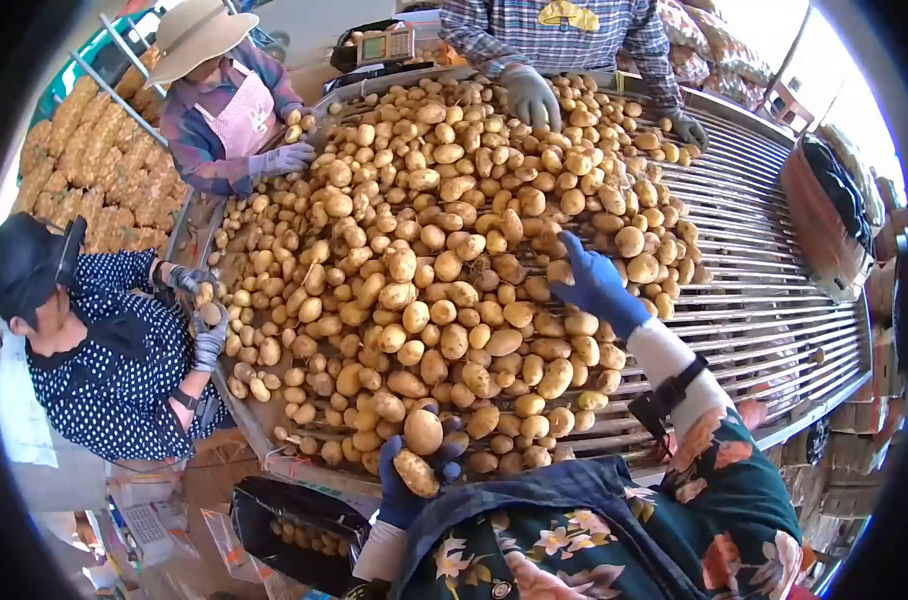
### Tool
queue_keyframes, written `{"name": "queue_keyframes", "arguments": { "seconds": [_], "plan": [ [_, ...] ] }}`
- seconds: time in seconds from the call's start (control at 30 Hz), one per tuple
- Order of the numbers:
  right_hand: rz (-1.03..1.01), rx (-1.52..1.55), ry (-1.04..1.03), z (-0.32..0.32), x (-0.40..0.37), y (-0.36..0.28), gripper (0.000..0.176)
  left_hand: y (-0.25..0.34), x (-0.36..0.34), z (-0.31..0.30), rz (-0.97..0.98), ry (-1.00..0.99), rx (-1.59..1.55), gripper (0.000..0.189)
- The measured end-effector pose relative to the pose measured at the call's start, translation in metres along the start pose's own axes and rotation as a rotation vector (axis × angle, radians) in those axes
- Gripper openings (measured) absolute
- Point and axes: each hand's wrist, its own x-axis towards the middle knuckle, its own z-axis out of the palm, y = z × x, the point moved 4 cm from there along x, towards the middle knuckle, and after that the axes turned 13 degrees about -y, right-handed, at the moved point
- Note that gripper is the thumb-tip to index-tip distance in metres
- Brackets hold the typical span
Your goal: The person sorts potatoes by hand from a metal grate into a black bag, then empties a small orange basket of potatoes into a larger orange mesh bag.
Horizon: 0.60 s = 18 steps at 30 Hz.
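My left hand (404, 497), in a blue glove, is at the near edge of the potato heap (454, 270). Its fingers curl around a round potato (423, 432) and a longer, rough-skinned potato (415, 474). Farther out on the right side of the heap is my right hand (599, 288), also gloved in blue. Its thumb and fingers are spread apart, with a potato (558, 271) lying at the gap between them. Loose potatoes surround both hands on the slatted table.
The slatted table (744, 240) slopes off to the right. Across it, a person's grey-gloved hand (532, 97) touches potatoes; two other people (229, 110) (104, 340) work along the left side. A black-lined crate (304, 540) with potatoes stands below left. Filled net sacks (104, 160) are stacked behind.
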Motion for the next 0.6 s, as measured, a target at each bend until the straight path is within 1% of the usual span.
{"name": "queue_keyframes", "arguments": {
  "seconds": [0.03, 0.07, 0.1, 0.17, 0.2, 0.23, 0.3, 0.33, 0.37, 0.4, 0.43, 0.5, 0.53, 0.57, 0.6],
  "plan": [
    [-0.083, 0.024, 0.055, -0.005, -0.014, -0.013, 0.076, 0.002, 0.0, -0.004, 0.001, -0.026, -0.022, 0.064],
    [-0.127, 0.126, 0.113, -0.012, -0.027, -0.024, 0.065, 0.003, 0.0, -0.006, -0.003, -0.053, -0.043, 0.063],
    [-0.124, 0.124, 0.117, -0.016, -0.036, -0.035, 0.065, 0.002, 0.0, -0.006, -0.008, -0.056, -0.043, 0.063],
    [-0.271, 0.237, 0.104, -0.018, -0.055, -0.065, 0.051, 0.001, 0.003, -0.003, 0.051, 0.012, -0.047, 0.065],
    [-0.272, 0.389, -0.004, -0.008, -0.064, -0.079, 0.05, -0.001, 0.009, 0.009, 0.07, 0.005, -0.133, 0.068],
    [-0.267, 0.542, -0.102, 0.001, -0.074, -0.094, 0.049, -0.001, 0.013, 0.001, 0.086, 0.005, 0.092, 0.07],
    [-0.281, 0.603, -0.323, -0.007, -0.093, -0.138, 0.048, -0.011, 0.036, 0.037, -0.045, -0.324, -0.102, 0.076],
    [-0.328, 0.602, -0.343, -0.001, -0.096, -0.152, 0.047, -0.012, 0.039, 0.042, -0.069, -0.328, -0.102, 0.076],
    [-0.382, 0.601, -0.368, 0.004, -0.099, -0.161, 0.047, -0.01, 0.042, 0.04, -0.069, -0.19, 0.1, 0.078],
    [-0.434, 0.663, -0.368, 0.006, -0.098, -0.164, 0.047, -0.006, 0.043, 0.036, -0.061, -0.051, 0.303, 0.079],
    [-0.432, 0.666, -0.363, 0.003, -0.095, -0.159, 0.047, -0.006, 0.044, 0.036, -0.066, -0.051, 0.306, 0.079],
    [-0.327, 0.394, -0.139, -0.025, -0.079, -0.132, 0.046, -0.007, 0.042, 0.027, -0.086, 0.002, 0.339, 0.083],
    [-0.284, 0.227, 0.02, -0.028, -0.062, -0.102, 0.046, 0.0, 0.037, 0.007, -0.052, 0.098, 0.294, 0.075],
    [-0.236, 0.059, 0.175, -0.028, -0.045, -0.067, 0.046, 0.0, 0.033, -0.004, -0.055, 0.101, 0.292, 0.075],
    [-0.149, -0.089, 0.314, -0.041, -0.041, -0.041, 0.048, 0.0, 0.032, -0.011, -0.029, 0.033, 0.247, 0.071]
  ]
}}
